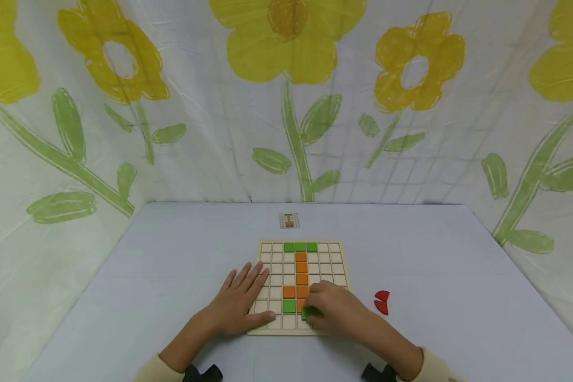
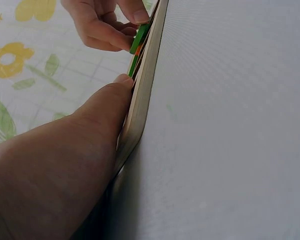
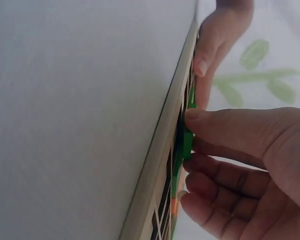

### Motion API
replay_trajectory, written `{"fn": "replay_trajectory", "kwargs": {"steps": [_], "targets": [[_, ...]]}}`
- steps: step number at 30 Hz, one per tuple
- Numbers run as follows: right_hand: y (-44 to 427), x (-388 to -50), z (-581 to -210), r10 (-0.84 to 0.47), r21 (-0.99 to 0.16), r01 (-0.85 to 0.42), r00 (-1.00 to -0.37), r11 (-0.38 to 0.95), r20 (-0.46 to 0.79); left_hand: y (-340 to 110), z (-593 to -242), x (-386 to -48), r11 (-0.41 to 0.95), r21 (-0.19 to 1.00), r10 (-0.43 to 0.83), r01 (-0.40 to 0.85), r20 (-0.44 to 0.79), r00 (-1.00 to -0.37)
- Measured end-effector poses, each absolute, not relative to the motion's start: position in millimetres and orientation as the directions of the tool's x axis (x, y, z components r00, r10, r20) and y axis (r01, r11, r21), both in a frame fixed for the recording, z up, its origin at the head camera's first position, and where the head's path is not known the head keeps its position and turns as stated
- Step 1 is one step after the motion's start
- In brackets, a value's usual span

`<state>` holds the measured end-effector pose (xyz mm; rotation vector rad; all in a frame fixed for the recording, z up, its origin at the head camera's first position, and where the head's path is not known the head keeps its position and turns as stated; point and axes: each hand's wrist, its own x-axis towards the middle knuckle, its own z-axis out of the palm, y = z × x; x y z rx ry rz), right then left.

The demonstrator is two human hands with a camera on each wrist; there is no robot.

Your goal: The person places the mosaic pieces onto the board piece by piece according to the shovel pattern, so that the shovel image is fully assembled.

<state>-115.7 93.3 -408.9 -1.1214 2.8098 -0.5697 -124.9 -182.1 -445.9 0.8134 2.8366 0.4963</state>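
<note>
A wooden grid board (image 1: pixel 274 322) lies on the table in the head view. My left hand (image 1: pixel 239 305) rests with spread fingers on its left side, thumb along the lower cells. My right hand (image 1: pixel 336 307) pinches a green square tile (image 3: pixel 188 142) between thumb and fingers, low over the board, just right of the orange column's lower end. That tile looks tilted; whether it touches its cell is hidden. Green tiles (image 1: pixel 300 246) fill part of the top row, with orange tiles (image 1: pixel 301 268) running down below. Left of the column are an orange tile (image 1: pixel 288 292) and a green tile (image 1: pixel 288 306).
Two red rounded wedge pieces (image 1: pixel 382 295) lie on the white table (image 1: pixel 425 254) right of the board. Behind the board is a small card (image 1: pixel 288 220) with a gridded picture. A flower-printed curtain (image 1: pixel 196 159) hangs at the table's back.
</note>
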Motion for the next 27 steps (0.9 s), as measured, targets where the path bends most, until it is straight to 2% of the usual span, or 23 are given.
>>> {"fn": "replay_trajectory", "kwargs": {"steps": [7, 19, 27], "targets": [[83.7, -107.9, -411.0, -0.722, -0.328, -0.713, -0.682, 0.620, 0.117, -182.1, -448.2, -125.7, 0.802, 0.342, 0.534, 0.490, -0.043, -0.844], [83.0, -100.2, -412.1, -0.732, -0.344, -0.725, -0.667, 0.596, 0.136, -182.0, -449.3, -125.1, 0.811, 0.333, 0.526, 0.481, -0.057, -0.848], [81.2, -99.9, -413.0, -0.713, -0.280, -0.725, -0.682, 0.629, 0.165, -181.3, -447.2, -124.9, 0.801, 0.340, 0.534, 0.492, -0.035, -0.845]]}}
